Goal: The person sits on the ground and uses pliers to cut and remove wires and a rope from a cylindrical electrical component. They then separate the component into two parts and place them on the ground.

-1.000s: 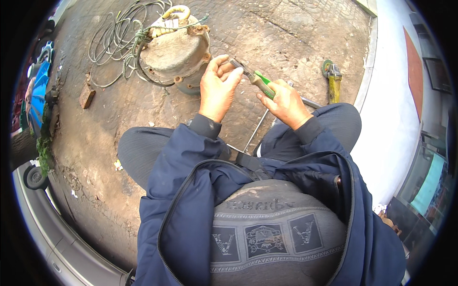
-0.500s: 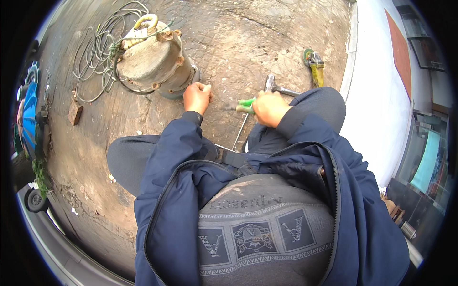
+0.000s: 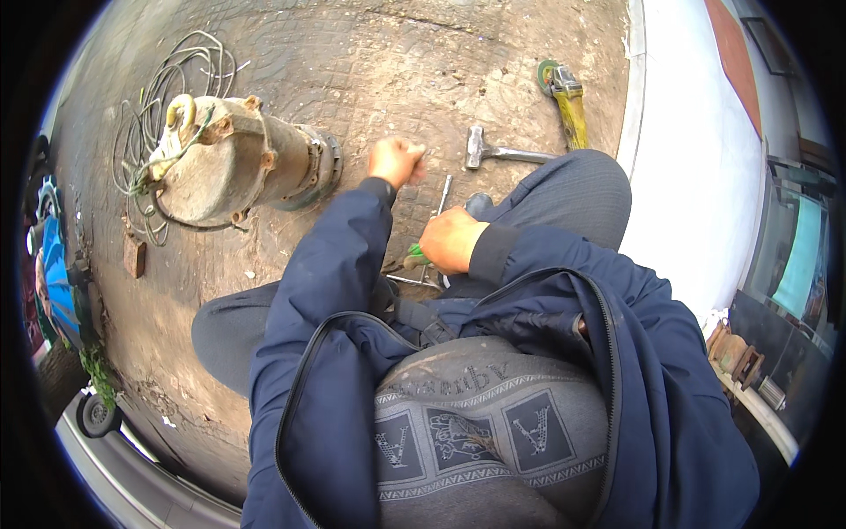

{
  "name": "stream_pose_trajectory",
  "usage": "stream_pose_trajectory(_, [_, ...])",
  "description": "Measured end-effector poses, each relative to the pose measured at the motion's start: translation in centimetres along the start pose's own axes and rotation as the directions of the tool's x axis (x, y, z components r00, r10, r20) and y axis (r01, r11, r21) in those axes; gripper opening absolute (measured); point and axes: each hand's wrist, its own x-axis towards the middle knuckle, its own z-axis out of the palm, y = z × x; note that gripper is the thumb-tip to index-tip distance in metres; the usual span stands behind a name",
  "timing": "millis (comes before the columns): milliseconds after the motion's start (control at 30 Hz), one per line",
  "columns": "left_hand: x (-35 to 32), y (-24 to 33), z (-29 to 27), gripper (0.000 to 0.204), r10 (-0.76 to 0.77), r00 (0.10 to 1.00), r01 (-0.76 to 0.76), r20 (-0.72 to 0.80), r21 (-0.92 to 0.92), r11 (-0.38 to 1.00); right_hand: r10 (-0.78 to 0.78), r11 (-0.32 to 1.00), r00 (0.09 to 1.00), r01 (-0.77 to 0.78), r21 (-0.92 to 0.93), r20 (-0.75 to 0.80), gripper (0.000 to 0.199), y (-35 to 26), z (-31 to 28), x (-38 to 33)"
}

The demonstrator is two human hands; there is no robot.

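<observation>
My left hand is curled closed above the ground, right of the big pump-like metal housing. What its fingers hold, if anything, is hidden. Lower and nearer to me, my right hand grips green-handled pliers, mostly covered by the hand. Beside that hand a thin metal rod tool lies between my legs, with its crosswise part close to my lap. A hammer rests on the ground farther off, its handle running toward my right knee.
A yellow angle grinder lies beyond my right knee, near a white wall. Coiled cable is heaped behind the housing. A brick piece lies at the left, and a grey vehicle stands at lower left.
My right hand has drawn the pliers down and left, nearer my lap. My left hand has moved slightly right. The view has shifted, so the housing appears farther left.
</observation>
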Motion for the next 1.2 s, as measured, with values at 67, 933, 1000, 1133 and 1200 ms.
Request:
stream_pose_trajectory(67, [1.3, 3.1, 1.2, 0.028, 0.054, 0.998, -0.051, 0.032, -0.086, 0.995, -0.017, 1.0, 0.999, 0.016, 0.021, 0.042, 0.039, -0.1, -0.3, 0.1])
stream_pose_trajectory(933, [-1.8, -12.6, -5.1, 0.052, 0.165, 0.978, -0.076, -0.129, 0.513, 0.855, -0.001, 0.999, 0.993, 0.005, 0.035, -0.114, 0.028, 0.1, -1.3, 0.4])
stream_pose_trajectory(1000, [-2.8, -11.4, -4.8, 0.053, 0.151, 0.979, -0.059, -0.134, 0.526, 0.848, 0.003, 1.0, 0.992, -0.001, 0.013, -0.123, 0.026, 0.2, -1.2, 0.5])
stream_pose_trajectory(1133, [-4.1, -10.1, -4.7, 0.053, 0.12, 0.983, -0.028, -0.141, 0.526, 0.85, 0.015, 1.0, 0.994, -0.015, -0.001, -0.111, 0.023, 0.2, -1.4, 0.9])
stream_pose_trajectory(1200, [-4.6, -9.7, -4.8, 0.053, 0.078, 0.986, 0.012, -0.15, 0.526, 0.85, 0.005, 1.0, 0.993, -0.005, -0.001, -0.121, 0.023, 0.2, -1.5, 1.0])
